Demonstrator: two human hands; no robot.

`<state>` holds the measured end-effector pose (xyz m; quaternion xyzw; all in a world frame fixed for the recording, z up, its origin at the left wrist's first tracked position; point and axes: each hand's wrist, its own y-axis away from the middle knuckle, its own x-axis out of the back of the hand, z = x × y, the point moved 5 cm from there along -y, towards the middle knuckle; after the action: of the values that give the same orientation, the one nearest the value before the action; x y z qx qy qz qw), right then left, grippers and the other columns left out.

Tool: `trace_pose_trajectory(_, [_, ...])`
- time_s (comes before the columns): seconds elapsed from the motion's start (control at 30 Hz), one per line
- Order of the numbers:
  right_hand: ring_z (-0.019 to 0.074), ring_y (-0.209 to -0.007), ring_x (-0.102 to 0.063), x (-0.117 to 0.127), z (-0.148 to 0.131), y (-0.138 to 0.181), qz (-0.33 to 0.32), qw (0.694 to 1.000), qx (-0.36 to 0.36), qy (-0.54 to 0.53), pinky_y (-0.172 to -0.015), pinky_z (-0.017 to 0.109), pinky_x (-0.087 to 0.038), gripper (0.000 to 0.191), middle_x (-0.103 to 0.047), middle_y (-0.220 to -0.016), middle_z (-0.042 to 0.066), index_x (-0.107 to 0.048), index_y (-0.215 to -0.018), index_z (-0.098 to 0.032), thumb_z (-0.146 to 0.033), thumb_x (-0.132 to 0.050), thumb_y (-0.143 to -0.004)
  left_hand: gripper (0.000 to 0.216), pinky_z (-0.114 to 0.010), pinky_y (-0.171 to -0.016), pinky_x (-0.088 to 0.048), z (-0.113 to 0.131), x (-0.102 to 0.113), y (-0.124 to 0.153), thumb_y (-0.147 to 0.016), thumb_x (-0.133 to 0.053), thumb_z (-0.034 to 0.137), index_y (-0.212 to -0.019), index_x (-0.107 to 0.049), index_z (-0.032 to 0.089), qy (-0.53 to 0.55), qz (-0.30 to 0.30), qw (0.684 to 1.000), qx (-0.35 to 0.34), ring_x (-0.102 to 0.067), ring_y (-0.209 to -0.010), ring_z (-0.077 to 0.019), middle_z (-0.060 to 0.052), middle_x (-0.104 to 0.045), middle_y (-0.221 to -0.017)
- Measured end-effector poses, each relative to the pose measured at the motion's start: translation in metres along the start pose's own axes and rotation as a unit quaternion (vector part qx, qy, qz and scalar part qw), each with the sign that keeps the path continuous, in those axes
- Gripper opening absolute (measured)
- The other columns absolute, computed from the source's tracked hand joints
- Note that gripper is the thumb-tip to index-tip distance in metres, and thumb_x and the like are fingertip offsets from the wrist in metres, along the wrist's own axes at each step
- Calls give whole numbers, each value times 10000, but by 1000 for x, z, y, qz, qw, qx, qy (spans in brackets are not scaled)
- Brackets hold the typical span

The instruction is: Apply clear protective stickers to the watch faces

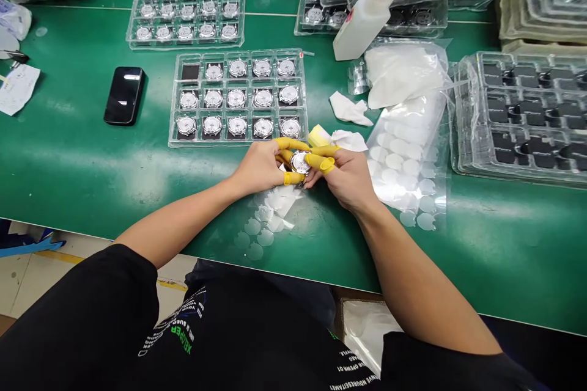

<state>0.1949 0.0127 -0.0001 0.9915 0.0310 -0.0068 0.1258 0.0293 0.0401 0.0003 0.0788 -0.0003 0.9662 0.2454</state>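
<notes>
Item: one round silver watch [299, 162], held at centre frame, is pinched by its edge between the left hand [261, 165] and the right hand [343, 180], both fitted with yellow rubber finger cots [320, 162]. Just above is placed a clear plastic tray [238, 66] of round silver watches, set in rows. To the right is laid a clear sheet of translucent round film discs [406, 159]. A black glossy smartphone [124, 95] is placed at left on the green workbench [68, 159]; a white plastic squeeze bottle [364, 19] is lying at upper right.
</notes>
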Motion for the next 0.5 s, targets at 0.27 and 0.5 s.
trace_pose_trajectory(0.27, [196, -576, -710, 4, 6, -1, -40, 999, -9, -20, -620, 369, -664, 394, -709, -655, 20, -775, -840, -186, -483, -944, -644, 613, -244, -739, -578, -5, 1, -1, -628, -867, 171, -1233, -768, 146, 39, 7, 999, 22, -649, -748, -104, -20, -746, -865])
trace_pose_trajectory(0.5, [165, -545, -686, 1, 1, 1, -21, 999, -8, -43, -626, 346, -663, 415, -723, -684, 0, -785, -830, -201, -401, -995, -533, 628, -228, -712, -572, -2, 2, -1, -630, -901, 193, -1241, -768, 138, 32, 16, 999, 20, -666, -754, -110, -38, -767, -882])
